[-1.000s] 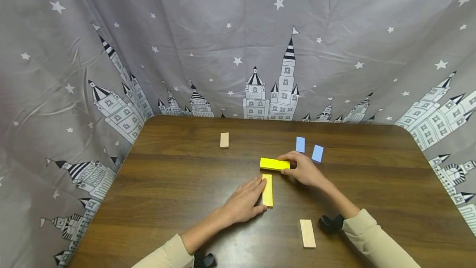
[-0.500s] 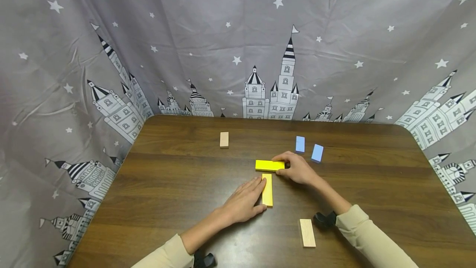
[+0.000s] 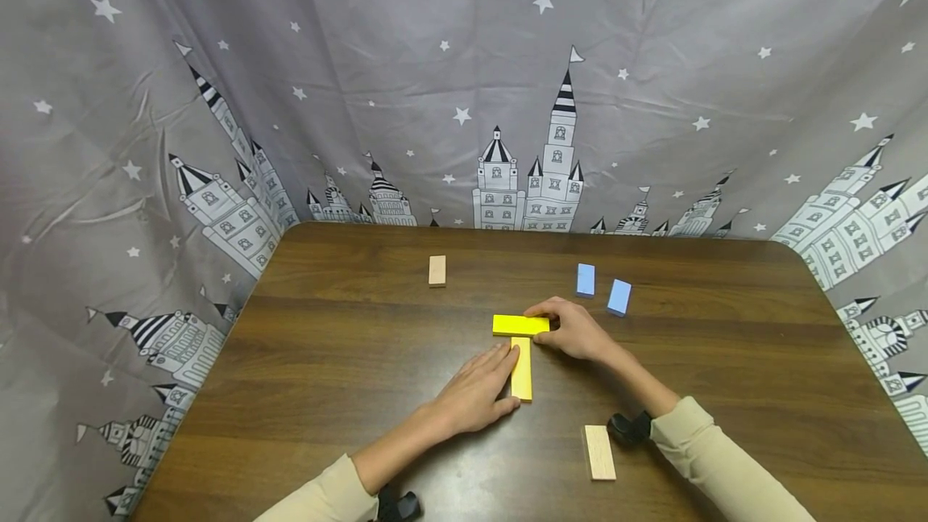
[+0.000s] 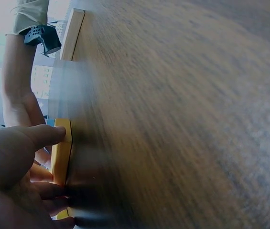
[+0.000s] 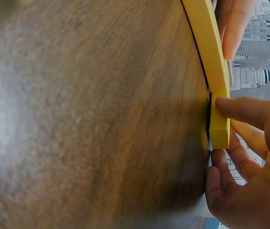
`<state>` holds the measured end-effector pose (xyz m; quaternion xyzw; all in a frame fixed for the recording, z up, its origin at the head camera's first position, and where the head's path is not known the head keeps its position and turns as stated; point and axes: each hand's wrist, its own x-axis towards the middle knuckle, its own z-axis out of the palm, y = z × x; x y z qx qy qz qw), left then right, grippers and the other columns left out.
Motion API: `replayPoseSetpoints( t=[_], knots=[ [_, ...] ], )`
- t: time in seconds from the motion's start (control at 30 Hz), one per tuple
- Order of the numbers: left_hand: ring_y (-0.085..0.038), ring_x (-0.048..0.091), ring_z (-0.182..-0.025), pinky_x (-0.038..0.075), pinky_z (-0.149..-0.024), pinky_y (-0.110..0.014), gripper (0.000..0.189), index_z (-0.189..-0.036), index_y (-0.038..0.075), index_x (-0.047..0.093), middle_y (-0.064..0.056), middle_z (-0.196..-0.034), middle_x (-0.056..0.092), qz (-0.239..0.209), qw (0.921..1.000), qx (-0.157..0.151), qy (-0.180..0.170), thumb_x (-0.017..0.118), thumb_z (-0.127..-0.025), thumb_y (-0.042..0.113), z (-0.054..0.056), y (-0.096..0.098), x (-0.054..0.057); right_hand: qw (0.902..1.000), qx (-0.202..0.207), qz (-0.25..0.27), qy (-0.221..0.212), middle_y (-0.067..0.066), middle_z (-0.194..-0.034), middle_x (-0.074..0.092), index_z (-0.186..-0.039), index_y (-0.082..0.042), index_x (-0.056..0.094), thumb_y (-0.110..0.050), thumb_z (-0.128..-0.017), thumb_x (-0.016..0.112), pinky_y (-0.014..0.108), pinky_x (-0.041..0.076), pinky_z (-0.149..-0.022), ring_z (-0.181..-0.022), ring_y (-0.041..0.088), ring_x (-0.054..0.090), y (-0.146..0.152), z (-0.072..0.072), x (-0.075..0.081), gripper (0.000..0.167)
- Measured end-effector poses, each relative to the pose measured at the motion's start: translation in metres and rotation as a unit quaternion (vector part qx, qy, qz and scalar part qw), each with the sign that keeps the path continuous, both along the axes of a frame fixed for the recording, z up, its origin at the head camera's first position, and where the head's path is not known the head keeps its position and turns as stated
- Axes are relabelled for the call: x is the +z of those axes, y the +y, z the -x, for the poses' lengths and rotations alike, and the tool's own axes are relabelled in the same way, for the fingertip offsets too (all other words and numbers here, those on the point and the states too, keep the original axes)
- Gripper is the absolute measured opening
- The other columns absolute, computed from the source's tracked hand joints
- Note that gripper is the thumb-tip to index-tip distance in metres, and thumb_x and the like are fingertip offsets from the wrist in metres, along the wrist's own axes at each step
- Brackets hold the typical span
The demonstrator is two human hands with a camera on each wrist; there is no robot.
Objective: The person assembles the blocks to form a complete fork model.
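Note:
Two yellow wooden blocks form a T in the middle of the table. The bright yellow block lies crosswise, and my right hand pinches its right end between thumb and fingers. Below it, the warmer yellow block lies lengthwise, its far end right at the bright block's long side. My left hand rests along the left side of this lower block, fingers straight and thumb at its near end. In the left wrist view, the left thumb touches that block's end. The right thumb presses the bright block's side in the right wrist view.
Two light blue blocks lie behind the right hand. A natural wood block sits at the back, and another pale wood block lies near the right forearm. A grey castle-print curtain hangs behind the brown table.
My right hand has slid the bright yellow block left and slightly nearer, until it meets the far end of the lower yellow block. The left hand has stayed in place.

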<state>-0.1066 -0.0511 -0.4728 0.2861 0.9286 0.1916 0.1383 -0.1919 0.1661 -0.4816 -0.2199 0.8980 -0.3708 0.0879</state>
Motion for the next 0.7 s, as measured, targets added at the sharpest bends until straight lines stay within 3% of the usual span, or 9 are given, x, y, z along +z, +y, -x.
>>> replayPoseSetpoints(
  t=[0.7],
  knots=[
    [-0.030, 0.030, -0.145, 0.027, -0.116, -0.047, 0.073, -0.153, -0.002, 0.033, -0.019, -0.157, 0.033, -0.004, 1.0000, -0.001, -0.001, 0.067, -0.097, 0.030, 0.0005, 0.0005, -0.0005, 0.9999, 0.011, -0.001, 0.010, 0.006, -0.108, 0.067, -0.117, -0.004, 0.072, -0.003, -0.082, 0.078, 0.038, 0.047, -0.080, -0.091, 0.020, 0.055, -0.0008, -0.0004, -0.0007, 0.036]
  ],
)
